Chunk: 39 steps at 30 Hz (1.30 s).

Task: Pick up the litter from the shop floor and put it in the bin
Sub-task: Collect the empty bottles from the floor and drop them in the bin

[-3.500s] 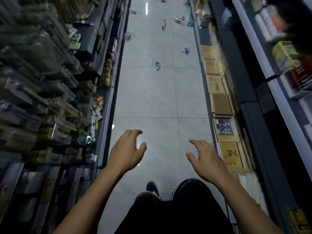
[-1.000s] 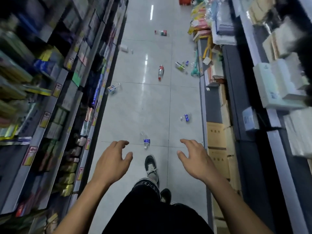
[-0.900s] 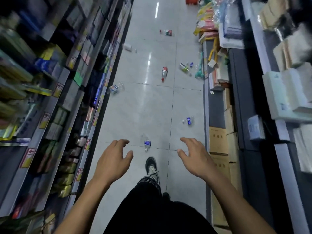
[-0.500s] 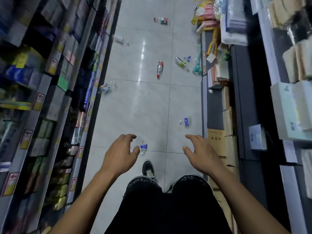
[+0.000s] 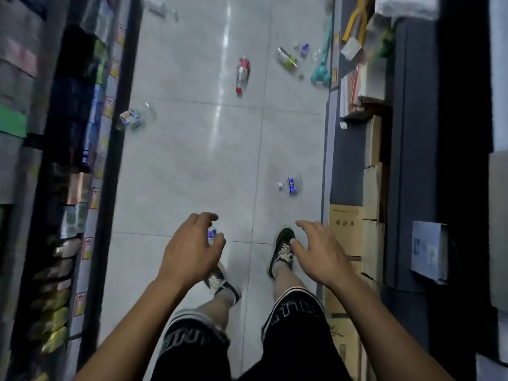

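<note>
Plastic bottles litter the grey tiled aisle floor. The nearest, a clear bottle with a blue label (image 5: 212, 233), lies just ahead of my feet, mostly hidden behind my left hand (image 5: 192, 248), which hovers above it with loosely curled fingers and holds nothing. My right hand (image 5: 319, 250) is held out with relaxed fingers, empty. Another blue-labelled bottle (image 5: 292, 185) lies ahead on the right. Further on are a crushed bottle (image 5: 134, 118) by the left shelf, a red-labelled bottle (image 5: 242, 74) in the middle and a green-labelled one (image 5: 286, 60). No bin is in view.
Stocked shelves (image 5: 68, 160) line the left of the narrow aisle. On the right are a dark shelf unit (image 5: 412, 160) and stacked cardboard boxes (image 5: 349, 229) at floor level. A teal mop or brush (image 5: 321, 72) leans by the right side. My two shoes stand on the tiles.
I have walked forward along the aisle; the litter is now nearer. The nearest blue-labelled bottle now sits under my left hand. Both hands stay held out and empty.
</note>
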{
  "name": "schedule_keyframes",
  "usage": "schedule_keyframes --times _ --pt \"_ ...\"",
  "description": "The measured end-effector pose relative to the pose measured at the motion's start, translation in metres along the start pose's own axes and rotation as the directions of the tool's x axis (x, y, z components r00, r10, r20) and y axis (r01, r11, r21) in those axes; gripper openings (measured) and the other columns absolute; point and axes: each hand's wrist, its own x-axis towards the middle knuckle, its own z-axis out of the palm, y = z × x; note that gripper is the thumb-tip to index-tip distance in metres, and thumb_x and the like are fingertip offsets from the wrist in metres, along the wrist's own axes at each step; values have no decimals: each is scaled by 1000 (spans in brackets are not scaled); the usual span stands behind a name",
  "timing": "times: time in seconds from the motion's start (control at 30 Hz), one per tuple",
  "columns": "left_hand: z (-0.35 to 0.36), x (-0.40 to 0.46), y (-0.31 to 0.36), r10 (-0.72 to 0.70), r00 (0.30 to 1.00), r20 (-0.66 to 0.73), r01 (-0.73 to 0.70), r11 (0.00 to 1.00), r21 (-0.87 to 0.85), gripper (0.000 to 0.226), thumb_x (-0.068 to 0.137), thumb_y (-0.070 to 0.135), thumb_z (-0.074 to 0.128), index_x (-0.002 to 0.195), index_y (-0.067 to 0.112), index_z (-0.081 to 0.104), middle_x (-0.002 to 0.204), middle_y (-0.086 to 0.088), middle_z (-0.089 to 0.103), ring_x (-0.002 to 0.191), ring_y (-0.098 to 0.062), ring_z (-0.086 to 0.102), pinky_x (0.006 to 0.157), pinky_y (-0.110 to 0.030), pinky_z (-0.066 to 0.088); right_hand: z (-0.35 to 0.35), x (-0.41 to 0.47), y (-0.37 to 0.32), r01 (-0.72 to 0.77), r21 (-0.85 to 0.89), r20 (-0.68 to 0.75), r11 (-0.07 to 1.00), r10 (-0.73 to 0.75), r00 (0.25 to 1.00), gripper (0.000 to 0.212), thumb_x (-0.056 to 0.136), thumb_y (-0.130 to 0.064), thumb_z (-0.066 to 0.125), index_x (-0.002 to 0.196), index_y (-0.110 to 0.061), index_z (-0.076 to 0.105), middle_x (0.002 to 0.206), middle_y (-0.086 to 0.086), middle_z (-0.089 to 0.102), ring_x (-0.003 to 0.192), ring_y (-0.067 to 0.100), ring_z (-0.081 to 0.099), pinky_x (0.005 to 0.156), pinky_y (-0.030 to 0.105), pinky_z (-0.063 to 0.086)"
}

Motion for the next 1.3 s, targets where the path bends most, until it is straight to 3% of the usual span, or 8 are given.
schedule_keyframes --times 0.23,0.57,0.7,0.83,0.9,1.03,1.2,1.3 --pt "171 148 -11 37 993 110 -35 999 -17 44 91 37 57 133 25 55 124 3 59 109 -17 60 89 -40 51 78 170 108 -36 -115 11 993 37 999 50 98 -36 48 146 -22 43 144 1 48 133 23 39 102 43 43" --pt "412 320 -117 81 990 116 -79 997 -20 43 92 35 60 133 24 56 125 -1 60 112 -23 60 92 -44 50 247 408 242 142 -423 36 895 -140 990 49 94 -31 58 140 -18 47 136 5 53 119 24 50 90 37 47" --pt "476 369 -156 61 992 108 -59 998 -22 41 92 35 59 132 26 57 126 1 59 112 -20 59 86 -40 49 291 500 280 210 -603 -13 770 -273 962 60 77 -20 68 134 -11 50 132 11 52 122 35 48 106 41 38" --pt "514 413 -184 60 996 63 -59 998 -22 44 91 33 59 133 24 56 127 -1 59 112 -21 59 88 -42 51 313 574 306 109 -729 26 675 -133 991 109 65 -34 80 155 -26 18 159 9 24 144 45 18 121 54 13" --pt "523 427 -194 52 998 32 -52 998 -26 44 91 32 59 134 23 56 127 -2 59 113 -21 59 87 -41 51 320 593 313 59 -752 -17 657 -110 994 96 68 -35 76 149 -28 25 148 8 36 135 50 27 115 56 21" --pt "521 426 -204 -7 1000 -26 5 998 -56 45 91 32 58 135 21 56 127 -3 58 114 -22 58 87 -40 49 323 592 309 67 -761 -62 645 -175 983 68 70 -40 69 131 -20 44 124 11 49 112 39 44 109 47 30" --pt "511 398 -220 -79 991 -107 70 994 -82 43 88 33 59 129 20 58 121 -4 59 113 -25 56 91 -42 49 334 562 271 156 -678 -54 719 -260 964 61 70 -45 68 118 -15 48 107 11 50 89 33 53 74 34 32" --pt "512 387 -243 -161 966 -202 151 986 -65 45 85 30 61 128 15 60 123 -10 57 115 -31 50 95 -43 43 360 551 238 276 -682 39 677 -343 938 68 70 -55 69 121 -14 47 106 10 52 86 32 57 67 34 32"
